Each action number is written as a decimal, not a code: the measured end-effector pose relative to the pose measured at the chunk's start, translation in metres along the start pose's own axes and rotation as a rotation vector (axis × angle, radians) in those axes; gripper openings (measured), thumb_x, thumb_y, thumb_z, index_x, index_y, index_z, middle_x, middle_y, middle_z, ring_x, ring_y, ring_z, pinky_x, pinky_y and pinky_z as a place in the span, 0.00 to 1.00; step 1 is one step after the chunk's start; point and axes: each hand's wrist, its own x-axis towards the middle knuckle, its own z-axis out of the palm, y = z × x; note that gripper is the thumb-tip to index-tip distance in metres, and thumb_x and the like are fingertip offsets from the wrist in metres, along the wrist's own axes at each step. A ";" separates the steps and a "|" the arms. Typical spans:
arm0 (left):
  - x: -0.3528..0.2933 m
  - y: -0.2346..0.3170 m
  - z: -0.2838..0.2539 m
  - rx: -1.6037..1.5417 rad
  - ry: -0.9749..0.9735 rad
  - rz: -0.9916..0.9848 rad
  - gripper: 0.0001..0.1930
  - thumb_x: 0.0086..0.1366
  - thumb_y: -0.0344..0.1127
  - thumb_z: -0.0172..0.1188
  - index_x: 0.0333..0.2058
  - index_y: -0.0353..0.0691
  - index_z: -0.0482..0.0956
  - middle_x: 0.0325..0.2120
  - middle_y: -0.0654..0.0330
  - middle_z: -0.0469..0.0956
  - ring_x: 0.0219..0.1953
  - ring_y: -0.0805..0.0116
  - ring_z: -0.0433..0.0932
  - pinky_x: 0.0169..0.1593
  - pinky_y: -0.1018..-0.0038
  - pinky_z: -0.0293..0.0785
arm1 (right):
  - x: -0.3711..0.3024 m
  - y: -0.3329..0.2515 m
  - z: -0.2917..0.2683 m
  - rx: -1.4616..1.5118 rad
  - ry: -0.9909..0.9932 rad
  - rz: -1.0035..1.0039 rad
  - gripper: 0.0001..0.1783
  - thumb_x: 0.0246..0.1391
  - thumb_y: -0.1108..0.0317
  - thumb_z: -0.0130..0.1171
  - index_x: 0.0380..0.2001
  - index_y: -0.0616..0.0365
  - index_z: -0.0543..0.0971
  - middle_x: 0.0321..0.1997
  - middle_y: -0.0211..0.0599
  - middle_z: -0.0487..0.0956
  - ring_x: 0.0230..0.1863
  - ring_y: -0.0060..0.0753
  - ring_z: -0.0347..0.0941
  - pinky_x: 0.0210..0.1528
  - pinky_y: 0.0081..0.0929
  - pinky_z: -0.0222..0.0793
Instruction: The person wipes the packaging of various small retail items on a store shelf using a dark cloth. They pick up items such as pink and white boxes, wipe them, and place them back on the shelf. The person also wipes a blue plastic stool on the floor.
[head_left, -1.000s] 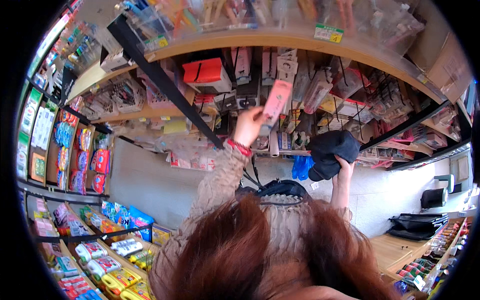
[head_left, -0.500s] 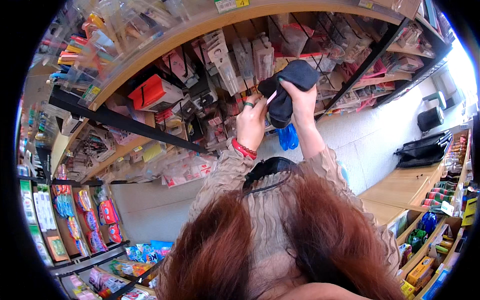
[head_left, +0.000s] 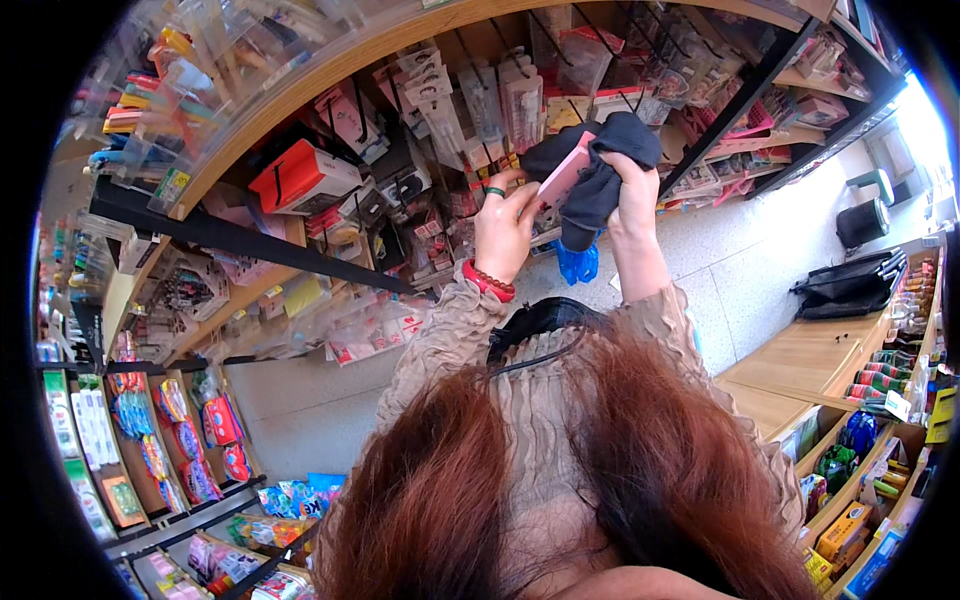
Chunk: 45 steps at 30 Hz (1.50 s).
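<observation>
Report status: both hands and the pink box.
Left hand holding pink box by its lower end. Right hand gripping black cloth. Cloth against box; whether box sits partly inside, can't tell.

The shelf edge point(head_left: 335, 68) bears a green-and-yellow price tag point(head_left: 171, 188) — blue bags point(head_left: 298, 498) show lettering.

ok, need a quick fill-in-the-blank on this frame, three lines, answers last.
1. The left hand holds a slim box coloured ____.
2. The right hand grips a fabric item coloured ____.
3. The red bracelet is worn on the ____ wrist.

Missing words: pink; black; left.
</observation>
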 end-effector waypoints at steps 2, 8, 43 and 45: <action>-0.003 -0.004 0.000 -0.037 -0.003 -0.007 0.09 0.52 0.26 0.60 0.35 0.36 0.78 0.38 0.52 0.73 0.35 0.54 0.76 0.38 0.69 0.72 | 0.003 0.005 -0.009 0.009 0.037 0.023 0.13 0.38 0.83 0.55 0.34 0.66 0.74 0.33 0.37 0.76 0.32 0.33 0.74 0.39 0.26 0.71; -0.002 -0.019 -0.001 -0.354 0.012 -0.224 0.12 0.50 0.25 0.61 0.37 0.34 0.78 0.37 0.53 0.74 0.38 0.59 0.75 0.42 0.71 0.71 | 0.008 0.001 -0.041 0.210 0.009 0.182 0.14 0.42 0.78 0.52 0.37 0.67 0.73 0.35 0.41 0.77 0.38 0.38 0.75 0.44 0.32 0.73; 0.030 0.002 -0.042 -0.904 -0.061 -0.575 0.10 0.61 0.29 0.54 0.41 0.32 0.73 0.24 0.62 0.75 0.18 0.79 0.69 0.20 0.83 0.65 | -0.043 0.014 0.000 -0.763 -0.449 -0.300 0.36 0.30 0.78 0.68 0.48 0.62 0.68 0.47 0.38 0.75 0.49 0.29 0.70 0.53 0.25 0.63; 0.028 0.001 -0.028 -1.019 -0.002 -0.547 0.08 0.62 0.30 0.53 0.38 0.32 0.74 0.21 0.63 0.73 0.18 0.78 0.70 0.20 0.82 0.66 | -0.037 0.025 -0.010 -0.769 -0.442 -0.283 0.36 0.30 0.77 0.68 0.49 0.62 0.68 0.47 0.39 0.75 0.49 0.31 0.70 0.53 0.26 0.63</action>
